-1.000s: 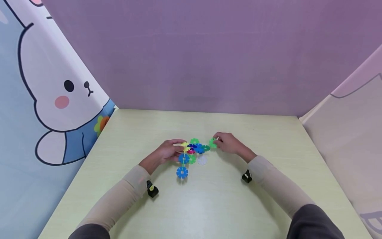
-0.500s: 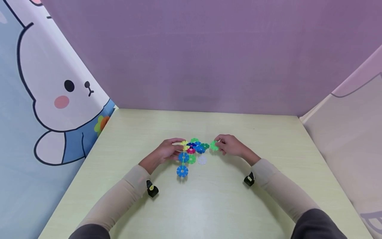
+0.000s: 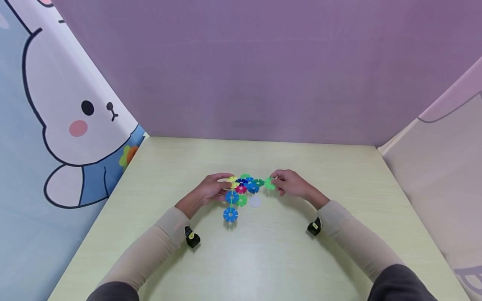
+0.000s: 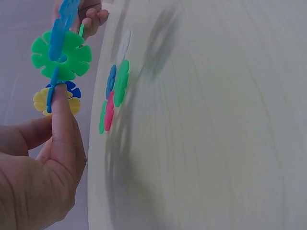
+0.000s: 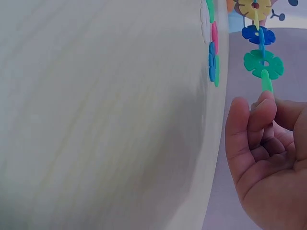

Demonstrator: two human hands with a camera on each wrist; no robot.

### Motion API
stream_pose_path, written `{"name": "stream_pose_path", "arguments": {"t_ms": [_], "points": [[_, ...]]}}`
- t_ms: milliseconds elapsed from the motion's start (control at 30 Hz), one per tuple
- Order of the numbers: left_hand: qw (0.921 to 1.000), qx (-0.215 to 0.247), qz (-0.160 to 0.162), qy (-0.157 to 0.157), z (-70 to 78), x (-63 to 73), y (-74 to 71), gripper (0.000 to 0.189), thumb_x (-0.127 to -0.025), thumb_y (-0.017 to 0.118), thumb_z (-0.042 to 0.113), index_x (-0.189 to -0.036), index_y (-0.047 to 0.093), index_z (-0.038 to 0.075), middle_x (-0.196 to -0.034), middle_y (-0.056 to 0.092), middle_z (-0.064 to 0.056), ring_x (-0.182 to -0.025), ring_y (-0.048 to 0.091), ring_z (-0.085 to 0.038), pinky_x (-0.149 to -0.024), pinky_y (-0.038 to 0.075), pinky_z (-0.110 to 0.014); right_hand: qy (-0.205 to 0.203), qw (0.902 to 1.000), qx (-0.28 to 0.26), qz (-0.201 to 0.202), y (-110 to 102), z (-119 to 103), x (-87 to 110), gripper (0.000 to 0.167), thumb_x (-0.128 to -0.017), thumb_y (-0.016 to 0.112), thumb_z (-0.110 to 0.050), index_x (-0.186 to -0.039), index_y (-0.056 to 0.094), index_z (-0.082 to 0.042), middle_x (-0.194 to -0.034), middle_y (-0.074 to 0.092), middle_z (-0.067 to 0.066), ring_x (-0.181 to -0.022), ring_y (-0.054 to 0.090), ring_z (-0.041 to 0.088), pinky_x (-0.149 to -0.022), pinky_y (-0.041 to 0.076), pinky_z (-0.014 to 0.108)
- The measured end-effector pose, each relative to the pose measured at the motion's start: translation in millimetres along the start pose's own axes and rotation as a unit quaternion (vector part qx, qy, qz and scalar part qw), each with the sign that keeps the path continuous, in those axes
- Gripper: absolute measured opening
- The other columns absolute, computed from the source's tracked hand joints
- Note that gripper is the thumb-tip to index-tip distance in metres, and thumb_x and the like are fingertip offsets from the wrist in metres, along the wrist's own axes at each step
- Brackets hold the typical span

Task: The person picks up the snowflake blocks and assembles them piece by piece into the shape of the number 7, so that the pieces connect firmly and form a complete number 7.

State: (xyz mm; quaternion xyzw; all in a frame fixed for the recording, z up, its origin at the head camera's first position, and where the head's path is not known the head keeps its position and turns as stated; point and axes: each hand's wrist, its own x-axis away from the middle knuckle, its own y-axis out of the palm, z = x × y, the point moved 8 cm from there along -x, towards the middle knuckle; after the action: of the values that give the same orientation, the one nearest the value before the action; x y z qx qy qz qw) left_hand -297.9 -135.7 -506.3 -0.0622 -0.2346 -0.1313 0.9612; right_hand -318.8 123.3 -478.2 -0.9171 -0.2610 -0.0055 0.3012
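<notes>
Slotted plastic snowflake discs are joined in an angled chain above the table. My left hand [image 3: 211, 190] holds it at the yellow disc [image 3: 233, 182], fingers also against an upper blue disc [image 3: 232, 197]. Rightward run a dark blue disc [image 3: 241, 182], a blue disc and a dark green disc [image 5: 263, 64]. Toward me, a green disc [image 4: 72, 56] links the upper blue disc to a lower blue disc [image 3: 230, 215]. My right hand [image 3: 291, 184] pinches a light green disc [image 3: 269, 183]; its edge meets the dark green disc, but how deep it sits is unclear.
Loose discs lie on the pale table [image 3: 278, 251] beneath the chain: a pink disc [image 3: 241, 190], a white disc [image 3: 255, 202], a blue disc [image 3: 254, 189] and green ones. A purple panel [image 3: 263, 83] stands behind, with printed cloth at both sides.
My right hand has shifted slightly right and toward me with the light green disc, then stayed nearly still. The chain in my left hand has moved slightly away from me.
</notes>
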Motion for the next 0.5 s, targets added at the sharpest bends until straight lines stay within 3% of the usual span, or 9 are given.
{"name": "stream_pose_path", "arguments": {"t_ms": [300,500], "points": [[1.0,0.0,-0.004,0.003,0.0,1.8,0.0,0.04,-0.102,0.063,0.018,-0.141,0.06,0.02,-0.107,0.073,-0.008,-0.074,0.069,-0.016,-0.065,0.061,-0.029,0.0,0.9997,-0.024,0.003,4.3,0.6,3.3,0.022,-0.107,0.053,-0.014,-0.122,0.063,-0.001,-0.085,0.064,0.014,-0.07,0.062,0.017,-0.069,0.061,0.032],[1.0,0.004,-0.005,0.002,-1.2,1.8,-0.7,0.04,-0.102,0.063,0.017,-0.141,0.06,0.02,-0.103,0.074,-0.007,-0.072,0.069,-0.015,-0.064,0.061,-0.029,0.002,0.9996,-0.026,0.007,5.0,0.8,4.1,0.022,-0.107,0.053,-0.014,-0.122,0.063,-0.002,-0.084,0.063,0.009,-0.072,0.062,0.017,-0.069,0.061,0.031]]}}
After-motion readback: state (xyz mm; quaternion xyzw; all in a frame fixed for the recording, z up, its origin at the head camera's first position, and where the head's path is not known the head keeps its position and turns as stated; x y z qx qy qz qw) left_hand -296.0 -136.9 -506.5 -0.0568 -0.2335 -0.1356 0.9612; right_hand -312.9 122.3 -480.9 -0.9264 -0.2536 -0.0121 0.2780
